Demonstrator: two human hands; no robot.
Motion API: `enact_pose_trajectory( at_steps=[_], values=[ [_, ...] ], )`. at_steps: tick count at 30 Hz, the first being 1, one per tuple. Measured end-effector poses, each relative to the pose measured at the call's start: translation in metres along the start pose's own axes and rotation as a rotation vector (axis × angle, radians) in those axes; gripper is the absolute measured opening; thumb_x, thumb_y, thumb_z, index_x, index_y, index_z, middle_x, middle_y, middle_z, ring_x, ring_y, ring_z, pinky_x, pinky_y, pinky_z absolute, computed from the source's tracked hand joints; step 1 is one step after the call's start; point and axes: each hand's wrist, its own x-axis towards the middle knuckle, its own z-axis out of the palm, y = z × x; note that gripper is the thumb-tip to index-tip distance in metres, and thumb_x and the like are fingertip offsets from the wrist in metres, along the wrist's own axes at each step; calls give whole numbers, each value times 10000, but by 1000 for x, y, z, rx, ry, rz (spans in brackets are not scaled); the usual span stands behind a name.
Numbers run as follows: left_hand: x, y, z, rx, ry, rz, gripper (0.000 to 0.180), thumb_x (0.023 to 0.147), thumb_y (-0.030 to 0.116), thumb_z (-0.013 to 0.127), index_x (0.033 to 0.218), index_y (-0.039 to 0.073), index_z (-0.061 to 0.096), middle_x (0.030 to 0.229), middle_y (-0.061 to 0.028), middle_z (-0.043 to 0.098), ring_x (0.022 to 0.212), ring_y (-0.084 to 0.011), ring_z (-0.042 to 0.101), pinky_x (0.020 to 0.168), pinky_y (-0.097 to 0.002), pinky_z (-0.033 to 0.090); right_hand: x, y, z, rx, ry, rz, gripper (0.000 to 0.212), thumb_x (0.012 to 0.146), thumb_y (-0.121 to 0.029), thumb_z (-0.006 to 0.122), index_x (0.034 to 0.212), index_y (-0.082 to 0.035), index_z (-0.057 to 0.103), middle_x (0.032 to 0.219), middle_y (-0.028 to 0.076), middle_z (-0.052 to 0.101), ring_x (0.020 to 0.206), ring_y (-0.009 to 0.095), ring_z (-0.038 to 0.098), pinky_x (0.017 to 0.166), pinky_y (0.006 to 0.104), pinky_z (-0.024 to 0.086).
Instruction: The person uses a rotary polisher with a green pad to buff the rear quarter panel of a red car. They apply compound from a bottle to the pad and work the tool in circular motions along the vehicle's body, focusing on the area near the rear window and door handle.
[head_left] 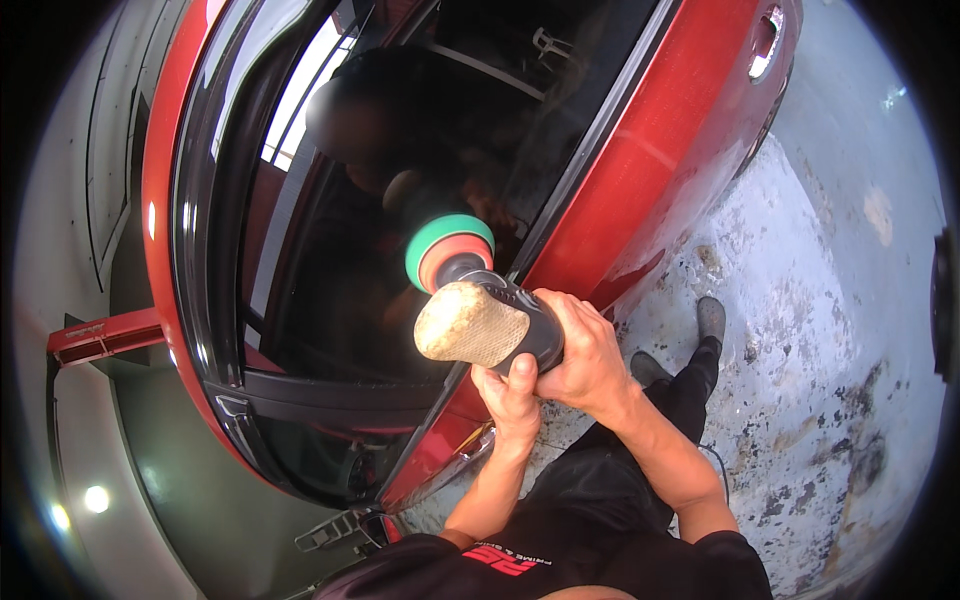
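Note:
Both my hands are closed on a handheld polisher [545, 325]. Its body is black, and a worn cream-coloured cover wraps the head. My right hand [585, 355] wraps round the black body from the right. Below the cover, my left hand [510, 400] grips the underside with its thumb raised; some of its fingers are hidden. At the polisher's far end is a round green and orange pad [450, 240]. It stands before the dark side window [350, 320] of a red car [640, 160]; whether pad and glass touch, I cannot tell.
A door handle [768, 45] sits on the car's side at the upper right. The grey floor [790, 330] has worn, flaking paint. A thin dark cord [716, 458] hangs by my right leg. Past the roof, a red steel beam [105, 338] juts out at the left.

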Motion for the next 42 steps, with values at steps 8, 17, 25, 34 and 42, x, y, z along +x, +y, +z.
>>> enact_pose_trajectory(
  at_steps=[8,17,25,34,42],
  values=[
    [4,0,12,-8,19,2,787,900,572,733,1366,-44,579,1302,-147,628,1180,-259,602,1053,-422,461,6,4,-7,23,28,-34,631,655,-167,851,1220,3,625,1058,167,722,959,387,719,847,451,561],
    [11,2,35,-23,13,10,731,918,501,748,1352,-64,588,1263,-148,658,1157,-247,616,1030,-404,476,13,16,-23,50,38,-22,601,684,-163,843,1216,21,632,1082,217,729,1018,417,723,907,467,573],
    [13,6,51,-144,4,-67,779,867,411,855,1389,-72,538,1282,-147,664,1169,-228,649,1046,-377,498,14,24,-22,78,50,84,682,675,-233,902,1255,-5,625,1089,222,730,991,440,720,856,484,583],
    [11,1,43,-68,-22,-42,784,814,422,883,1316,-89,563,1104,-209,759,1037,-269,753,914,-384,581,-4,31,-11,89,33,105,622,769,-267,925,1233,7,611,1054,173,757,962,287,768,834,388,594],
    [-5,-15,27,-23,3,12,795,804,511,865,1255,-82,589,1045,-254,763,979,-346,783,855,-394,606,-25,41,-2,26,-7,59,558,800,-305,891,1172,10,619,973,170,760,876,259,764,786,385,591]
  ],
)
